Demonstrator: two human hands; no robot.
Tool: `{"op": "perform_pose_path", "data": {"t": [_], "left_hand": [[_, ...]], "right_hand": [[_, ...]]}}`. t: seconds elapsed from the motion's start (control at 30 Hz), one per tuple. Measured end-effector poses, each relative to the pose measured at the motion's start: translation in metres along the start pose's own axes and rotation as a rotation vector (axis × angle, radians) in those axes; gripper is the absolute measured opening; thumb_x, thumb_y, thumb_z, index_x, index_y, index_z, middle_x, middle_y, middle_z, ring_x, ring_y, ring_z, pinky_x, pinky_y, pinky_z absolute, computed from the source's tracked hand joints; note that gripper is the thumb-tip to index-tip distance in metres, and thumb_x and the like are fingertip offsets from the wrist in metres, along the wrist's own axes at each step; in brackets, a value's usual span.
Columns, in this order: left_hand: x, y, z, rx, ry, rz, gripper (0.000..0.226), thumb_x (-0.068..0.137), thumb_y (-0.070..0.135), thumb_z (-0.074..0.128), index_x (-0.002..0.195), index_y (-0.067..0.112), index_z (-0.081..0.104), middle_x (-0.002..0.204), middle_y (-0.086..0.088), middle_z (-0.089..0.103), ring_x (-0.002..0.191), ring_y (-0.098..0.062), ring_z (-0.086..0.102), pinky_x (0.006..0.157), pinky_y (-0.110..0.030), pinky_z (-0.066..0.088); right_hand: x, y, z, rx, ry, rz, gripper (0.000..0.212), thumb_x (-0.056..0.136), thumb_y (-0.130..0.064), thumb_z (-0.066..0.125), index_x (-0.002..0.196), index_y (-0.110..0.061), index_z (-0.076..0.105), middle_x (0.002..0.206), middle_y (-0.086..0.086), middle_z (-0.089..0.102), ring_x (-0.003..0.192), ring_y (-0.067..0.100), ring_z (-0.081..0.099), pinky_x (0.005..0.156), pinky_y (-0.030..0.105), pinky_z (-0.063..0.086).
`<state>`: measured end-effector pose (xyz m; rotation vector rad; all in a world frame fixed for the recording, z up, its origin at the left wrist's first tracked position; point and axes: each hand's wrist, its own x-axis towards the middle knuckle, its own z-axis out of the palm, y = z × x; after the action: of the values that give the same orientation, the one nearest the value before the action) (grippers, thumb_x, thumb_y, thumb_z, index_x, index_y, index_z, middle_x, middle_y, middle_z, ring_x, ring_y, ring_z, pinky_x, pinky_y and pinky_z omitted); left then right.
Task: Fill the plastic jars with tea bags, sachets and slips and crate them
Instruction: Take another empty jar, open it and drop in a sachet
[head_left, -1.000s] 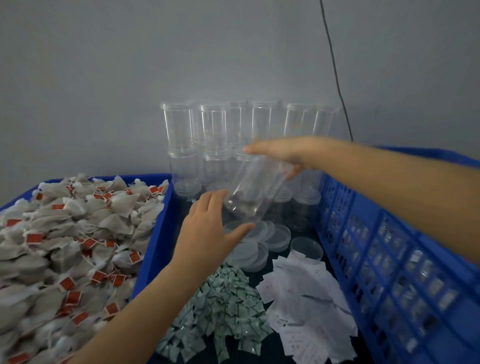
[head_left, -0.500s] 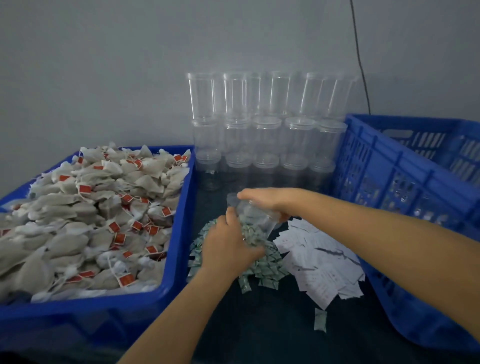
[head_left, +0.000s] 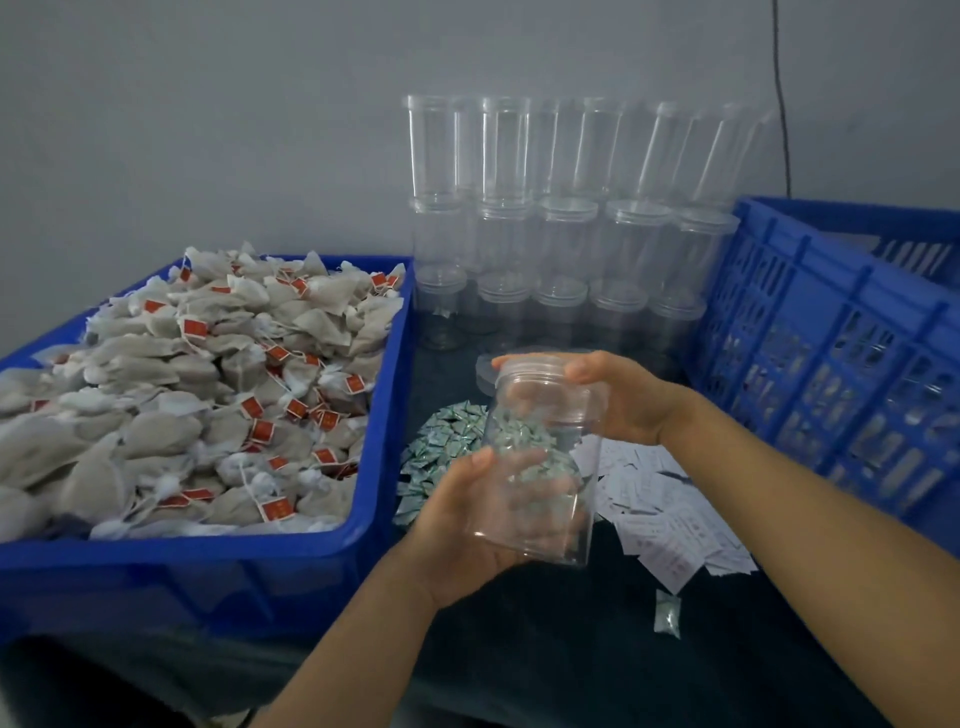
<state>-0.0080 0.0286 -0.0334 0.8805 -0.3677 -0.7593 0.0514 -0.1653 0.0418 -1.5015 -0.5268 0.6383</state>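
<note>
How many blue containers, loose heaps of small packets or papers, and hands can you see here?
Blue containers: 2, the tea bag bin and the slatted crate
Loose heaps: 2, green sachets and white slips
Hands: 2, left hand and right hand
Total: 6

The light is dim, soft and even with a cool bluish cast, and casts only faint, diffuse shadows on the dark bench (head_left: 545, 649), deepest under the blue tub (head_left: 208, 582) at its left edge. Pale highlights glint on the rims of the stacked clear jars (head_left: 561, 218) at the bench's back edge, whose walls nearly fade into the grey wall. Wide-angle distortion bends the blue crate (head_left: 831, 364) at the right edge, and detail is soft throughout, with print on the paper slips (head_left: 670, 530) unreadable.
</note>
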Motion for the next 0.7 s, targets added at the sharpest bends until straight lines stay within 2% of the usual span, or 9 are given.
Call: {"op": "perform_pose_path", "data": {"t": [0.13, 0.2, 0.23, 0.3, 0.37, 0.43, 0.47, 0.6, 0.7], "left_hand": [[0.003, -0.005, -0.002, -0.146, -0.064, -0.024, 0.091, 0.060, 0.060, 0.077, 0.127, 0.003, 0.054, 0.120, -0.021, 0.061, 0.104, -0.038, 0.062, 0.085, -0.046, 0.052], [0.006, -0.006, 0.000, -0.017, 0.010, 0.034, 0.081, 0.065, 0.056, 0.075, 0.126, 0.008, 0.054, 0.118, -0.018, 0.063, 0.103, -0.035, 0.064, 0.083, -0.046, 0.053], [0.008, -0.006, 0.002, 0.144, 0.090, 0.093, 0.074, 0.067, 0.052, 0.074, 0.126, 0.014, 0.053, 0.117, -0.013, 0.064, 0.102, -0.031, 0.065, 0.082, -0.044, 0.054], [0.008, -0.002, 0.007, 0.561, 0.312, 0.230, 0.071, 0.065, 0.042, 0.079, 0.128, 0.030, 0.047, 0.118, 0.003, 0.064, 0.105, -0.016, 0.065, 0.082, -0.033, 0.054], [0.008, -0.001, 0.006, 1.129, 0.579, 0.387, 0.084, 0.060, 0.044, 0.083, 0.130, 0.038, 0.039, 0.128, 0.014, 0.053, 0.117, -0.005, 0.053, 0.095, -0.030, 0.047], [0.010, 0.000, 0.004, 1.771, 0.802, 0.538, 0.093, 0.057, 0.042, 0.086, 0.137, 0.028, 0.042, 0.134, 0.006, 0.050, 0.124, -0.015, 0.048, 0.106, -0.048, 0.036], [0.012, 0.000, 0.005, 1.971, 0.857, 0.584, 0.091, 0.055, 0.037, 0.089, 0.135, 0.023, 0.048, 0.133, 0.000, 0.054, 0.122, -0.022, 0.051, 0.105, -0.058, 0.033], [0.017, -0.002, 0.008, 2.292, 0.927, 0.719, 0.085, 0.054, 0.014, 0.089, 0.129, 0.023, 0.050, 0.129, -0.003, 0.060, 0.119, -0.027, 0.057, 0.105, -0.063, 0.024], [0.019, -0.007, 0.005, 2.359, 0.898, 0.825, 0.088, 0.055, 0.010, 0.087, 0.130, 0.023, 0.043, 0.131, -0.003, 0.059, 0.120, -0.026, 0.056, 0.106, -0.061, 0.018]], "right_hand": [[0.002, 0.016, -0.003, 0.236, -0.025, -0.060, 0.091, 0.054, -0.043, 0.089, 0.134, -0.013, 0.057, 0.121, 0.008, 0.069, 0.112, 0.020, 0.066, 0.093, 0.035, 0.056], [0.000, 0.020, -0.009, 0.347, -0.004, -0.057, 0.089, 0.052, -0.036, 0.090, 0.134, -0.015, 0.060, 0.130, 0.013, 0.064, 0.117, 0.026, 0.063, 0.101, 0.043, 0.051], [-0.003, 0.019, -0.014, 0.367, 0.031, -0.038, 0.091, 0.054, -0.038, 0.089, 0.136, -0.018, 0.059, 0.133, 0.013, 0.063, 0.118, 0.027, 0.063, 0.100, 0.045, 0.052], [-0.009, 0.013, -0.024, 0.258, 0.179, 0.059, 0.095, 0.063, -0.063, 0.080, 0.144, -0.024, 0.049, 0.141, 0.014, 0.058, 0.111, 0.025, 0.068, 0.087, 0.042, 0.060], [-0.012, 0.007, -0.031, 0.024, 0.366, 0.262, 0.107, 0.067, -0.087, 0.053, 0.153, -0.026, 0.036, 0.148, 0.020, 0.047, 0.099, 0.022, 0.071, 0.072, 0.035, 0.062], [-0.014, 0.004, -0.035, -0.111, 0.410, 0.462, 0.122, 0.057, -0.090, 0.044, 0.156, -0.020, 0.031, 0.142, 0.028, 0.050, 0.099, 0.033, 0.072, 0.069, 0.037, 0.061], [-0.016, 0.004, -0.035, -0.118, 0.392, 0.537, 0.128, 0.053, -0.091, 0.044, 0.155, -0.015, 0.034, 0.135, 0.030, 0.056, 0.099, 0.037, 0.072, 0.068, 0.038, 0.061], [-0.022, 0.012, -0.027, -0.076, 0.329, 0.634, 0.128, 0.051, -0.096, 0.041, 0.135, 0.000, 0.056, 0.107, 0.030, 0.071, 0.092, 0.039, 0.074, 0.067, 0.034, 0.062], [-0.023, 0.020, -0.023, 0.028, 0.330, 0.563, 0.115, 0.062, -0.089, 0.046, 0.127, 0.004, 0.062, 0.105, 0.026, 0.071, 0.091, 0.037, 0.073, 0.078, 0.039, 0.063]]}}
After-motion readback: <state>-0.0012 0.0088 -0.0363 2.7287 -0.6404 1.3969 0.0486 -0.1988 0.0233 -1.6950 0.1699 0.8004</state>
